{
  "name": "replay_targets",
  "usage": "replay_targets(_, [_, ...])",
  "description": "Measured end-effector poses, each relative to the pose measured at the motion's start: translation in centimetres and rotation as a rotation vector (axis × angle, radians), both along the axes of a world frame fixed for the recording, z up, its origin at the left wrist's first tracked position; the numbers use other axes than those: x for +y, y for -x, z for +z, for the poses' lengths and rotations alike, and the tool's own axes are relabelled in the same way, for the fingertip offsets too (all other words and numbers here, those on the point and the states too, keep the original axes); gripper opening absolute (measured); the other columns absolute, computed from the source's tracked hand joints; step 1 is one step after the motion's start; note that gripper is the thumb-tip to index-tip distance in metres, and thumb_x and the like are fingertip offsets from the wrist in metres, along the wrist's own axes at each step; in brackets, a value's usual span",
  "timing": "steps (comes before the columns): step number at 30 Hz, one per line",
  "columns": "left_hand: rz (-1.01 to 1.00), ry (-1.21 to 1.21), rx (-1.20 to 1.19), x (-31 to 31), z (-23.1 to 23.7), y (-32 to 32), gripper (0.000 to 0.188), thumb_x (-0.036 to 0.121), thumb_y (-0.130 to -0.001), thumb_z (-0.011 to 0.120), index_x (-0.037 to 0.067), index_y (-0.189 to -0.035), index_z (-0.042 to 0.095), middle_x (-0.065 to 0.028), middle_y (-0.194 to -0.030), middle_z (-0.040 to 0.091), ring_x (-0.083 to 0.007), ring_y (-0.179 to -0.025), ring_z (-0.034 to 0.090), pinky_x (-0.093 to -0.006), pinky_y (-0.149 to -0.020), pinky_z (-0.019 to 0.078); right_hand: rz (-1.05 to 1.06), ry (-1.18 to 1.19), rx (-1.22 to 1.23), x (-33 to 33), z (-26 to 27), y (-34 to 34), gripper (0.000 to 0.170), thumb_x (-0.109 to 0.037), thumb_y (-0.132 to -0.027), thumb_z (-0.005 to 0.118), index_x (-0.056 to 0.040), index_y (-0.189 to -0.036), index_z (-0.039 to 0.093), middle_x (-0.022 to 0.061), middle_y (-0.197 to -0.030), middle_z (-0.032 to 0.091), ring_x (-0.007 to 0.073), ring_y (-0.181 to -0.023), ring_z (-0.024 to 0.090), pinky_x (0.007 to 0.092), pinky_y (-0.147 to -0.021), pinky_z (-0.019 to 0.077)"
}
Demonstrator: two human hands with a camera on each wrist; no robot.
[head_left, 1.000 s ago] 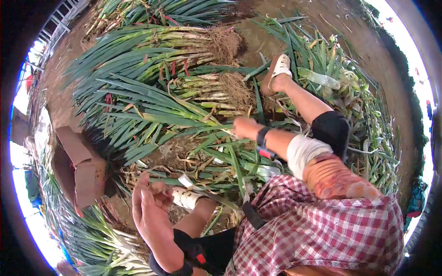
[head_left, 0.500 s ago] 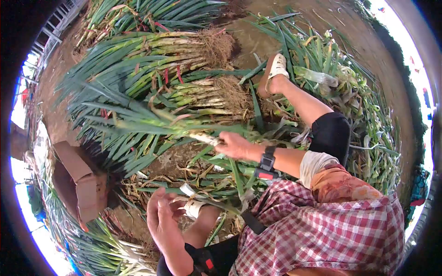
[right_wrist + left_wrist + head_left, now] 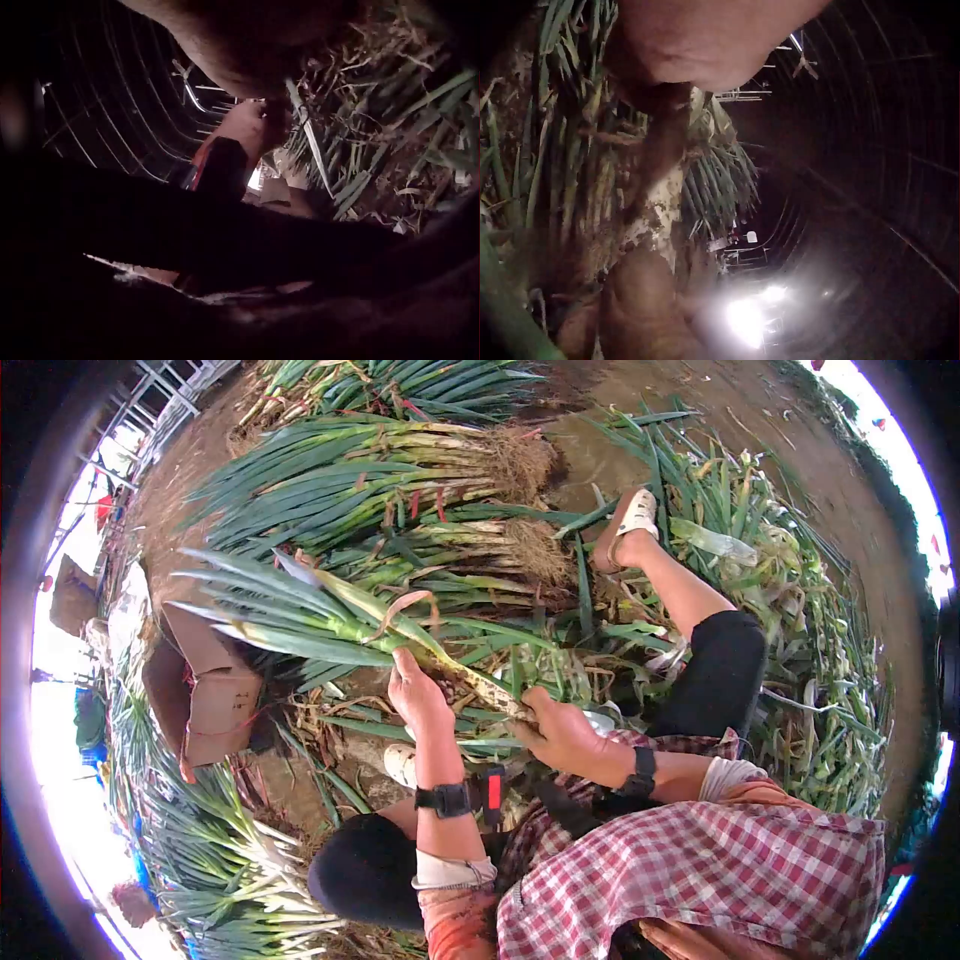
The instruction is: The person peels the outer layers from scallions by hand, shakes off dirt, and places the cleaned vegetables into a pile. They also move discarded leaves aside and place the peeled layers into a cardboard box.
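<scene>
At frame centre, my left hand (image 3: 421,698) grips the green onion (image 3: 362,631) midway; my right hand's (image 3: 568,738) fingers pinch its lower-right end.

Has a cardboard box (image 3: 222,710) at left, leaf heap (image 3: 812,650) at right. Faces onion bundles (image 3: 385,468) on ground (image 3: 705,395) beyond the held onion (image 3: 360,630).

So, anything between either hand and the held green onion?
Nothing visible. In the head view, the left hand holds the green onion near its leaves and the right hand grips the opposite end. A dry curled leaf juts out, but not between hand and stalk.
</scene>
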State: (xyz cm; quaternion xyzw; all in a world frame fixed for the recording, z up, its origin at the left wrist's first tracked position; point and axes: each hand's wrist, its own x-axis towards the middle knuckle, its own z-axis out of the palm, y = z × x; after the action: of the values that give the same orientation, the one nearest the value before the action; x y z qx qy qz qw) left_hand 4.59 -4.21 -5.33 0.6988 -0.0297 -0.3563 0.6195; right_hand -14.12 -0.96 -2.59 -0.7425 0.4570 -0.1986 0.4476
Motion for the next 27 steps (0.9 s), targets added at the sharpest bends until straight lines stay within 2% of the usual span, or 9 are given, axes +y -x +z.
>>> replay_targets(3, [0.067, -0.012, 0.142, -1.2, 0.4, 0.7, 0.029, 0.026, -0.087, 0.041, 0.004, -0.071, 0.049, -0.0030, -0.060, 0.046, -0.0117, -0.039, 0.038, -0.0279, -0.033, 0.0317, -0.054, -0.063, -0.036, 0.2, -0.1, -0.4, 0.031, -0.022, -0.078, 0.058, 0.0008, -0.092, 0.042, 0.0212, -0.066, 0.054, 0.0358, -0.059, 0.055, 0.0402, -0.052, 0.0425])
replay_targets(5, [0.109, -0.043, 0.287, -1.4, 0.1, 1.0, 0.027, 0.024, -0.086, 0.039, 0.005, -0.069, 0.049, -0.0034, -0.058, 0.046, -0.0117, -0.039, 0.038, -0.0271, -0.033, 0.0312, -0.174, -0.216, -0.152, 0.3, -1.0, -0.8, 0.031, -0.022, -0.078, 0.060, 0.0030, -0.088, 0.045, 0.0126, -0.065, 0.050, 0.0177, -0.060, 0.048, 0.0328, -0.055, 0.0402])
replay_targets(7, [0.197, -0.129, 0.512, -1.5, -1.5, 0.9, 0.027, 0.021, -0.084, 0.036, 0.006, -0.067, 0.050, -0.0030, -0.054, 0.045, -0.0120, -0.037, 0.036, -0.0257, -0.033, 0.0285, -0.155, -0.305, -0.109, -1.6, -0.3, -0.8, 0.031, -0.026, -0.080, 0.057, 0.0037, -0.084, 0.049, 0.0085, -0.067, 0.050, 0.0137, -0.064, 0.045, 0.0297, -0.057, 0.0390])
replay_targets(11, [-0.759, -0.535, 0.423, 5.6, -3.2, 6.2, 0.019, 0.018, -0.079, 0.049, 0.000, -0.079, 0.057, -0.0080, -0.060, 0.054, -0.0161, -0.048, 0.051, -0.0266, -0.038, 0.0345, -0.227, -0.949, -0.504, -6.2, -1.2, -1.6, 0.030, -0.029, -0.083, 0.051, 0.0009, -0.086, 0.056, 0.0037, -0.072, 0.054, 0.0106, -0.066, 0.047, 0.0255, -0.055, 0.0385])
replay_targets(14, [-1.232, -0.298, 0.499, 9.2, -9.7, 7.1, 0.023, 0.020, -0.080, 0.049, 0.000, -0.086, 0.058, -0.0103, -0.063, 0.056, -0.0201, -0.054, 0.055, -0.0302, -0.043, 0.0408, -0.146, -0.849, -0.494, -7.5, -1.5, -1.4, 0.030, -0.034, -0.084, 0.051, -0.0046, -0.085, 0.057, 0.0006, -0.071, 0.052, 0.0080, -0.061, 0.047, 0.0209, -0.046, 0.0355])
replay_targets(15, [-1.105, -0.257, 0.228, 8.8, -13.0, 5.0, 0.026, 0.024, -0.082, 0.048, 0.001, -0.087, 0.058, -0.0105, -0.065, 0.057, -0.0205, -0.057, 0.055, -0.0316, -0.045, 0.0428, -0.147, -0.850, -0.493, -7.1, 0.1, -0.5, 0.030, -0.034, -0.084, 0.051, -0.0046, -0.085, 0.057, 0.0006, -0.071, 0.052, 0.0080, -0.061, 0.047, 0.0209, -0.046, 0.0355])
replay_targets(18, [-0.326, 0.026, 0.608, 5.0, -5.3, 2.7, 0.044, 0.048, -0.085, 0.041, 0.006, -0.087, 0.056, -0.0029, -0.073, 0.057, -0.0162, -0.065, 0.055, -0.0283, -0.047, 0.0427, -0.176, -1.212, -0.437, -4.8, 4.2, 1.9, 0.032, -0.037, -0.085, 0.049, -0.0060, -0.089, 0.056, -0.0011, -0.068, 0.052, 0.0065, -0.052, 0.047, 0.0184, -0.040, 0.0355])
replay_targets(20, [-0.274, 0.307, 0.754, 3.0, -3.5, 0.2, 0.046, 0.052, -0.081, 0.047, 0.007, -0.087, 0.054, -0.0014, -0.073, 0.056, -0.0105, -0.059, 0.051, -0.0218, -0.042, 0.0331, -0.212, -1.422, -0.509, -3.1, 4.8, 3.0, 0.033, -0.034, -0.086, 0.048, -0.0014, -0.089, 0.055, 0.0018, -0.067, 0.051, 0.0067, -0.049, 0.045, 0.0186, -0.040, 0.0372])
replay_targets(27, [-0.023, 0.464, 0.561, 0.9, 0.9, -1.3, 0.034, 0.034, -0.080, 0.056, 0.005, -0.099, 0.053, -0.0040, -0.083, 0.059, -0.0134, -0.069, 0.057, -0.0224, -0.052, 0.0444, -0.154, -1.695, -0.726, -1.3, 4.4, 3.8, 0.032, -0.031, -0.087, 0.045, -0.0001, -0.086, 0.051, -0.0007, -0.058, 0.043, 0.0061, -0.037, 0.032, 0.0196, -0.034, 0.0263])
